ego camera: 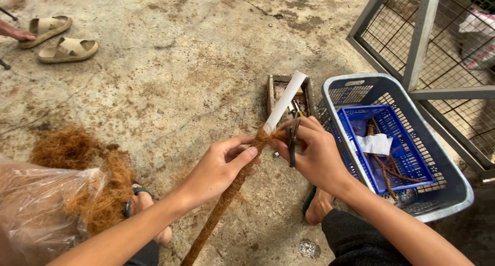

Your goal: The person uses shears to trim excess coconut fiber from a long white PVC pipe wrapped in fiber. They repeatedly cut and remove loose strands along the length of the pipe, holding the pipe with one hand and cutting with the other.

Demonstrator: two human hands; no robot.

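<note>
We see soft, even daylight with no hard shadows; only faint shade sits under the hands and beneath the basket (454, 194). The white tube (284, 101) is bright but not blown out. Focus is sharp across the floor (170, 75). Wide-angle bending shows at the edges, where the frame (420, 39) leans.

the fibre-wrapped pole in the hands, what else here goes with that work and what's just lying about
In use:
- fibre-wrapped pole, held by the left hand
- white pipe end
- scissors in the right hand
- loose brown fibre and its plastic bag

Lying about:
- tan sandals
- grey basket with blue basket inside
- small tool tray
- wire cage
</note>
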